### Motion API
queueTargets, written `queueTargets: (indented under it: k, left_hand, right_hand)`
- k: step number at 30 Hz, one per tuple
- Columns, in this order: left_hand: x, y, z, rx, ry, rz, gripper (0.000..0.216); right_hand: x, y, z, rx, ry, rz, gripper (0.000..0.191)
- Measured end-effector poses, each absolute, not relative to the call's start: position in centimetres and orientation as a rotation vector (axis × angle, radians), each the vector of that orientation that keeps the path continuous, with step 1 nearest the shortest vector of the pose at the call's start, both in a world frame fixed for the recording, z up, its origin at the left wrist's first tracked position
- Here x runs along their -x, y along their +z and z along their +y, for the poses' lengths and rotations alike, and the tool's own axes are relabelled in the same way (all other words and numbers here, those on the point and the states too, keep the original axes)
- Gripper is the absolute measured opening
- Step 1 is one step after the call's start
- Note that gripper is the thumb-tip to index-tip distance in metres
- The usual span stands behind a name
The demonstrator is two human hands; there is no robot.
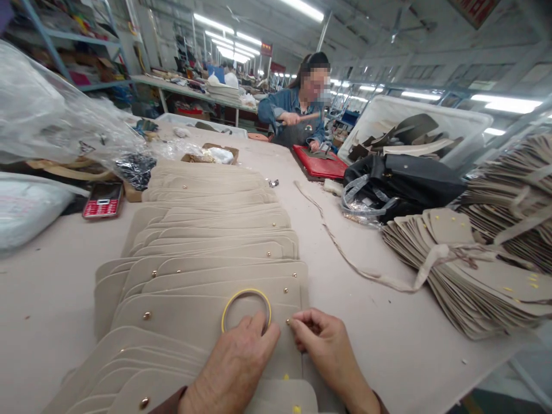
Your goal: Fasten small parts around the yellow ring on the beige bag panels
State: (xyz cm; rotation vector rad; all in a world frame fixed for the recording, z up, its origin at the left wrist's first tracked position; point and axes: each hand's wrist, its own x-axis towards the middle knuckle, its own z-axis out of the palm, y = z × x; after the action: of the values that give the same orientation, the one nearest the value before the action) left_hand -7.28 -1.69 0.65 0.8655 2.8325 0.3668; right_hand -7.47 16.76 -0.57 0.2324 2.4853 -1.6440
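Beige leather panels [207,270] with small brass studs lie fanned in overlapping rows down the table. A yellow ring [245,307] rests on the nearest full panel. My left hand [235,365] lies on that panel, fingers together, its fingertips touching the ring's lower edge. My right hand [325,345] sits just right of it, thumb and forefinger pinched on a small brass stud [288,322] at the panel's right end.
A red phone [102,200] lies at the left beside plastic bags [52,121]. Tied stacks of beige pieces [470,282] and a black bag [405,184] fill the right. Across the table a person [297,112] holds a hammer over a red pad [319,164].
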Motion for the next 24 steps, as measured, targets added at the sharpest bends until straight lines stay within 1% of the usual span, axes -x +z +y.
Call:
queueTargets:
  k: [4,10,12,14,17,20,22,24]
  left_hand:
    - [7.1,0.6,-1.7,-0.856,0.351,2.816,0.034]
    - [7.1,1.0,-1.7,-0.857,0.359,2.78,0.034]
    - [7.1,1.4,-1.7,-0.846,0.381,2.762,0.034]
    - [7.2,1.8,-1.8,-0.831,0.421,2.742,0.035]
    - [7.1,2.1,-1.9,-0.826,0.481,2.736,0.036]
    - [7.0,2.1,-2.0,-0.818,0.486,2.725,0.037]
    - [6.9,2.1,-2.0,-0.808,0.468,2.703,0.04]
    - [6.9,2.1,-2.1,-0.817,0.456,2.681,0.041]
  right_hand:
    - [7.5,0.3,16.1,-0.041,-1.415,2.704,0.018]
    - [7.6,-0.1,15.5,0.112,-1.139,2.945,0.016]
    - [7.6,-0.3,15.7,0.165,-1.075,2.99,0.013]
    - [7.4,-0.2,16.1,0.131,-1.065,3.012,0.012]
    - [6.9,-0.1,16.9,0.039,-1.156,2.967,0.012]
    - [6.3,-0.3,17.3,0.212,-1.165,2.976,0.017]
    - [6.1,-0.7,17.2,0.328,-1.107,3.027,0.014]
    - [6.1,-1.2,17.0,0.351,-1.065,3.07,0.014]
